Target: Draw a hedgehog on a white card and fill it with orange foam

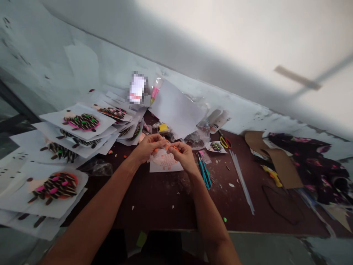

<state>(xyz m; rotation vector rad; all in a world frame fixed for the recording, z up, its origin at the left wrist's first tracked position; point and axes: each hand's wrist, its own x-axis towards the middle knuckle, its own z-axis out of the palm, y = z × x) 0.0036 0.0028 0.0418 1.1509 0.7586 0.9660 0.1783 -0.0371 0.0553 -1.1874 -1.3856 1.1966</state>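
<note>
Orange modelling clay (176, 148) is stretched between my two hands, partly hidden by the fingers. My left hand (150, 148) pinches its left end, with a bit of orange showing at the fingertips. The fingers of my right hand (183, 154) are closed round the other end. Just below lies a white card (154, 168) with an orange outline drawing of a hedgehog-like animal. Beside my right wrist are teal-handled pliers or snips (205, 175), lying on the table. A small yellow block (163, 128) sits beyond my hands.
Stacked cards with clay hedgehogs (81, 121) fill the left side. A phone (138, 88), blurred out, leans at the back beside white paper (178, 110). To the right lie scissors (226, 141), clear sticks (242, 184), a yellow cutter (272, 176) and dark floral cloth (311, 165).
</note>
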